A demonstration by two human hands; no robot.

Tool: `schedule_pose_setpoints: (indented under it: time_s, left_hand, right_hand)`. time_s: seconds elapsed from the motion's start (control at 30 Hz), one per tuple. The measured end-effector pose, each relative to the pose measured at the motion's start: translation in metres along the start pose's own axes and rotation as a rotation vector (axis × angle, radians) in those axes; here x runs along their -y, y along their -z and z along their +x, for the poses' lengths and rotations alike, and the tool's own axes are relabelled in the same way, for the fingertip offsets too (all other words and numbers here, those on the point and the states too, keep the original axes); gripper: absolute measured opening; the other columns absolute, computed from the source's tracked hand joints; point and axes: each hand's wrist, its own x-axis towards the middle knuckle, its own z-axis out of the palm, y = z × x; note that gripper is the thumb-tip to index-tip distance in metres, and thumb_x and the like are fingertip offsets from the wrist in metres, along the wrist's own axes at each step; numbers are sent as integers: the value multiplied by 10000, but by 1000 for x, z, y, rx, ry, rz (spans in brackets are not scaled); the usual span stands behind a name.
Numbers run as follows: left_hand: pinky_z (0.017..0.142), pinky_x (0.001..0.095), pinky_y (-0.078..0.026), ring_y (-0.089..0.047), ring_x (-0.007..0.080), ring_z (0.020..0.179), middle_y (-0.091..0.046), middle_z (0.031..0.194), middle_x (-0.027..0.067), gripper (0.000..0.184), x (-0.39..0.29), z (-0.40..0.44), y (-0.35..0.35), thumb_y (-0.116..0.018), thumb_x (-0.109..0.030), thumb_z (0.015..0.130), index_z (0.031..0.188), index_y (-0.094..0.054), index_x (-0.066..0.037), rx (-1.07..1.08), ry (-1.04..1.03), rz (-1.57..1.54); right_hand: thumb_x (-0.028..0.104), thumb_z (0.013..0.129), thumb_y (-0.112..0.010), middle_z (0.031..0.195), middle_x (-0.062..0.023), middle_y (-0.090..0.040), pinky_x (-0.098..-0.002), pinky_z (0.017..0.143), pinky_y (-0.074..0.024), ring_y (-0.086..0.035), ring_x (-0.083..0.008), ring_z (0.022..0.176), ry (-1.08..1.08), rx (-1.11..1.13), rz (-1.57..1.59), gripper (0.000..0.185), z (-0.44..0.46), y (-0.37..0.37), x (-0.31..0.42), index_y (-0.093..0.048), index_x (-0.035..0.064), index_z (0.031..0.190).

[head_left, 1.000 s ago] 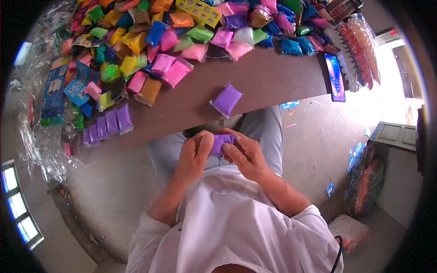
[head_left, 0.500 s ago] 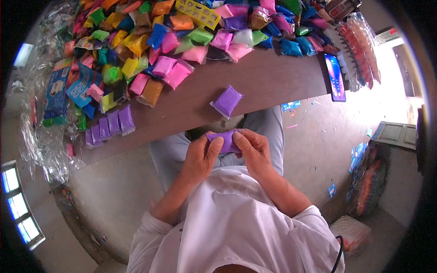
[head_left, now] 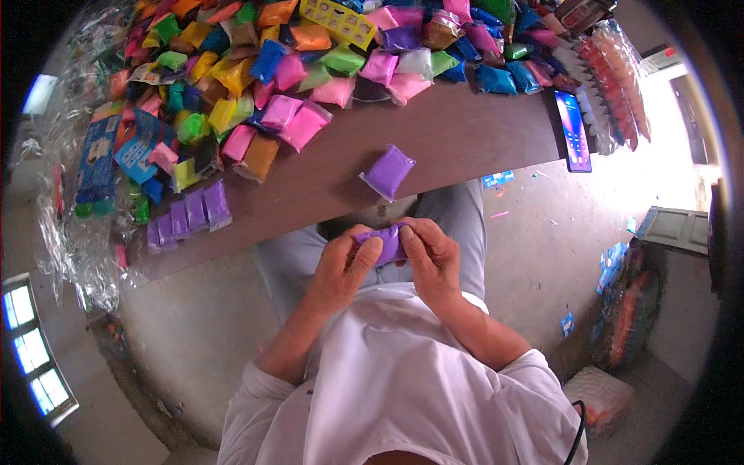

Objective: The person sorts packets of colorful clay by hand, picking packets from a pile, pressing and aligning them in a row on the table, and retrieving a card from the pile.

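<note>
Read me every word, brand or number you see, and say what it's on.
No text reads clearly.
Held purple packet: no lettering visible.
Blue package at far left: print too small.
Dark package at upper right: lettering blurred.
Phone: on-screen details too small to read.
Blue floor scrap: marks too small.

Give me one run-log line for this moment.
left hand: gripping purple item | right hand: gripping same item | table: lone purple packet near edge; purple packet row leftward

The left hand [head_left: 341, 265] and right hand [head_left: 432, 256] hide the ends of the purple packet [head_left: 390, 246]. We find the packet pile [head_left: 267, 62] cropped at far. We cannot resolve icons on the phone [head_left: 572, 132].
</note>
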Motion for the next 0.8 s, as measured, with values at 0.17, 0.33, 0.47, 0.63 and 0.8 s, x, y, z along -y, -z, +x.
schedule_pose_setpoints:
  time_s: [0.17,0.33,0.47,0.63,0.8]
  left_hand:
    - [597,304,-420,-495,147,643,-552,704,78,327,-2,2,-4,-521,-326,910,887,-555,-1,88,-31,-22]
    - [598,317,-424,-517,168,647,-559,703,92,326,0,1,-8,-514,-324,913,876,-552,-3,16,-52,10]
    - [605,327,-425,-521,180,644,-554,695,113,354,4,-2,-6,-496,-347,918,869,-548,0,17,34,25]
    - [610,335,-427,-522,193,637,-553,690,118,387,0,-1,-6,-499,-381,913,875,-551,1,23,2,16]
    - [629,321,-431,-539,165,683,-573,712,108,388,0,-1,-3,-509,-382,909,899,-568,2,35,-4,56]
  right_hand:
    - [63,895,-547,844,-56,-569,-225,636,-461,-551,-95,740,174,-35,-187,139,-1,-2,-9,-608,-32,977]
    - [85,883,-583,915,-41,-601,-235,689,-477,-558,-97,807,-203,69,243,182,2,4,-1,-582,-25,1027]
    - [127,895,-577,931,-34,-605,-239,715,-487,-563,-91,811,-125,188,179,227,5,6,-1,-564,-27,1060]
    - [161,909,-557,870,-26,-613,-237,713,-493,-566,-89,802,-174,142,224,218,6,6,-2,-597,-34,999]
    - [149,911,-549,856,-19,-615,-225,724,-479,-559,-78,786,-185,78,253,210,4,7,-6,-606,-37,989]
